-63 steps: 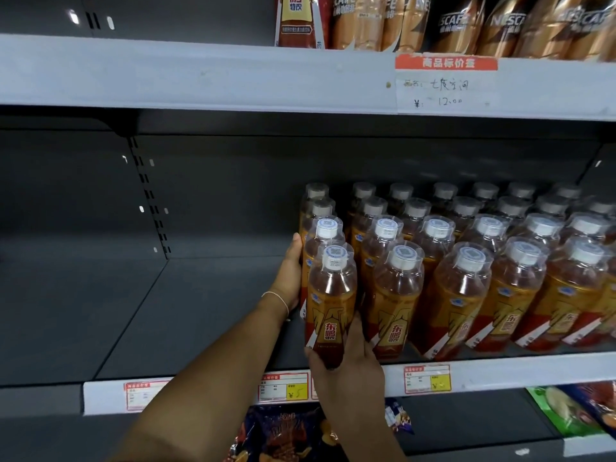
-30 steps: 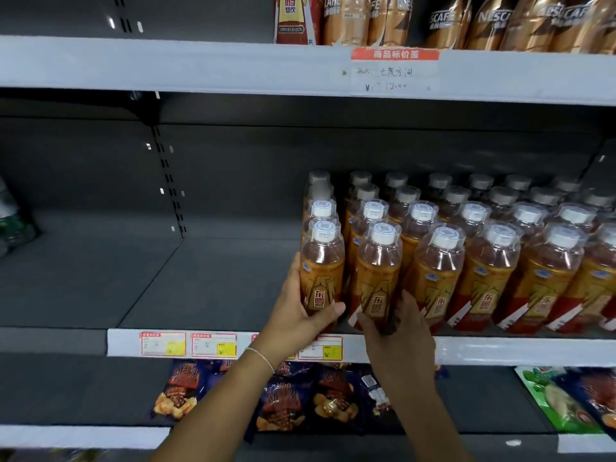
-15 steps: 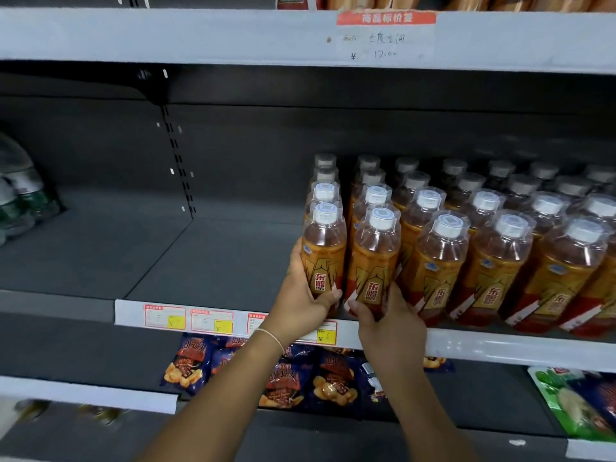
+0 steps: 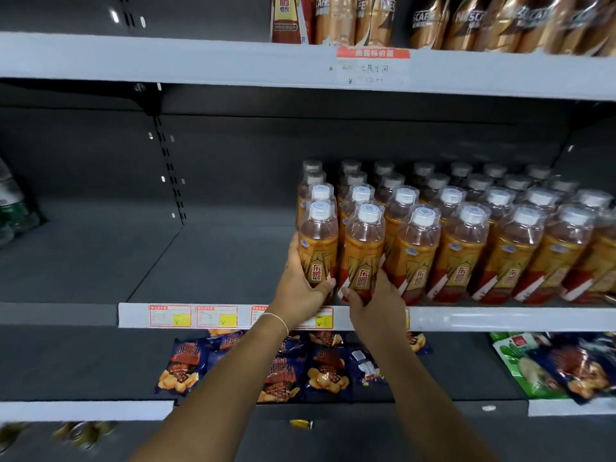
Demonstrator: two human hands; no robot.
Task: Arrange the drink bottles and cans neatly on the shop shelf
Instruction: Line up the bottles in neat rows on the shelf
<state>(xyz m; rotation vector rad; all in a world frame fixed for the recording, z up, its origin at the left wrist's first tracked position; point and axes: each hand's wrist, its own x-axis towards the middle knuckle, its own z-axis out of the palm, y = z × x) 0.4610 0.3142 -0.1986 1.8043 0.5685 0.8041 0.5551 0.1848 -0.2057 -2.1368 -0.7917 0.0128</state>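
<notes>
Several rows of orange drink bottles with white caps stand on the right part of the grey middle shelf (image 4: 206, 261). My left hand (image 4: 300, 285) grips the front-left bottle (image 4: 318, 248) round its lower half, thumb across the label. My right hand (image 4: 373, 301) grips the bottle beside it (image 4: 363, 258) at its base. Both bottles stand upright at the shelf's front edge, side by side and touching. The rows behind them run back to the shelf wall.
The upper shelf (image 4: 200, 58) holds coffee bottles (image 4: 466, 21) and a handwritten price tag (image 4: 373, 66). Snack bags (image 4: 276, 368) lie on the lower shelf. Green-labelled bottles (image 4: 13, 208) show at the far left. The left half of the middle shelf is bare.
Both hands stay on the two front-left bottles, with the left hand's grip shifted a little higher. The view has tilted up, bringing the upper shelf back in.
</notes>
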